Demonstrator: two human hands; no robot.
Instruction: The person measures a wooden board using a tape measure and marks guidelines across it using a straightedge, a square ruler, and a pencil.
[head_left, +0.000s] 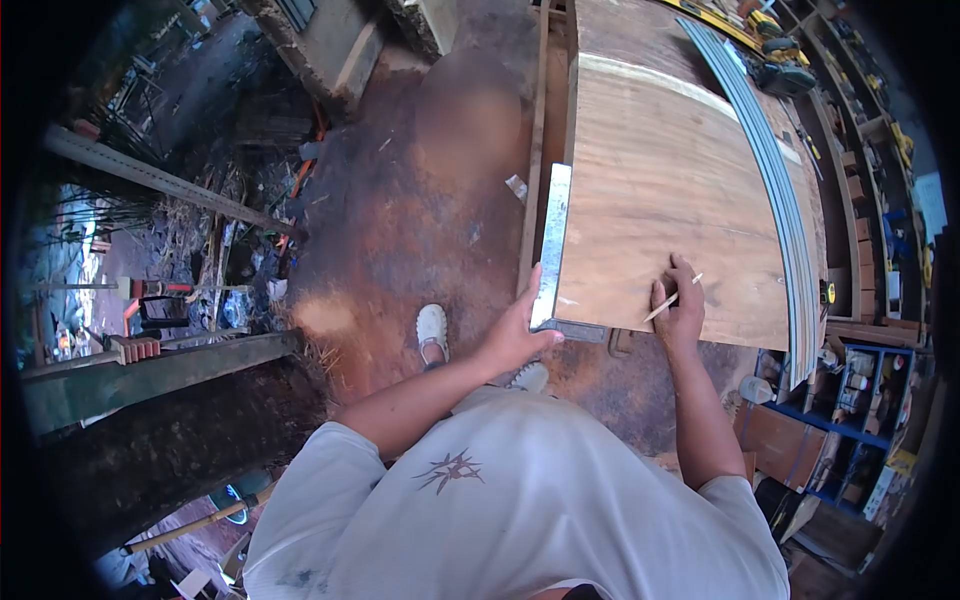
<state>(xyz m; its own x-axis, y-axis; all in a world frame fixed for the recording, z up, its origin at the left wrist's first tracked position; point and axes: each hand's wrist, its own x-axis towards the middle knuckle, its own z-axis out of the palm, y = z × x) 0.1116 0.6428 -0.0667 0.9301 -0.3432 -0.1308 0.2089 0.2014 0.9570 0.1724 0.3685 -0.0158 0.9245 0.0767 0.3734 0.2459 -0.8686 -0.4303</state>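
A wide wooden board [670, 190] lies on the workbench. Along its left edge near the front corner sits a metal square [552, 245], whose short dark arm runs along the front edge. My left hand [522, 335] grips the square at this corner, fingers on its outer side and thumb by the short arm. My right hand [682, 305] rests at the board's front edge with a pencil [676, 297] between its curled fingers. Long grey metal strips [765, 170] lie along the board's right side.
A yellow level [715, 25] and power tools [785, 70] lie at the bench's far end. Shelves [870, 200] with tools stand at the right, a blue rack [850, 400] below them. A green beam [160, 380] crosses the left side. A clamp [620, 345] hangs under the board's front edge.
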